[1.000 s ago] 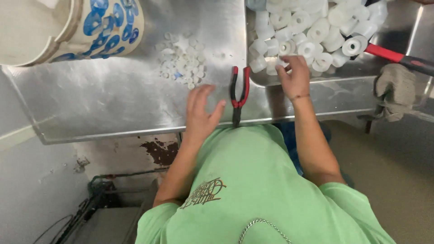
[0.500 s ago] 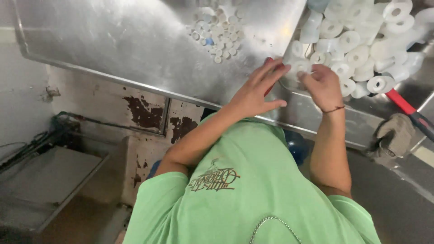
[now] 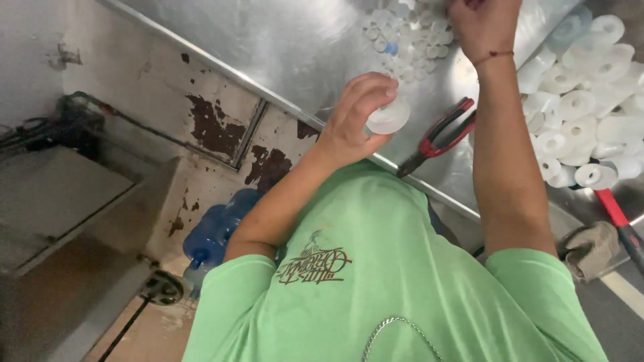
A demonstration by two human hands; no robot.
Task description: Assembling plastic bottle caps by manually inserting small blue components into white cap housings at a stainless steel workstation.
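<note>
My left hand (image 3: 355,114) grips a white plastic cap (image 3: 389,117) just above the near edge of the steel table (image 3: 282,47). My right hand (image 3: 483,23) reaches up the table to a small pile of little white rings (image 3: 409,40), with one blue piece among them; its fingertips are cut off by the frame, so what it holds cannot be told. Red-handled pliers (image 3: 439,134) lie on the steel between my two forearms. A heap of white caps (image 3: 583,127) fills the tray to the right.
A blue water jug (image 3: 215,234) stands on the floor below the table beside a rusty, peeling panel (image 3: 215,127). A grey glove (image 3: 590,248) and a red-handled tool (image 3: 620,224) lie at the right edge. A grey box (image 3: 54,201) sits at left.
The camera swung left and tilted. My left hand pulled back from the tray with a white cap in it, and my right hand moved from the cap heap up to the pile of small rings.
</note>
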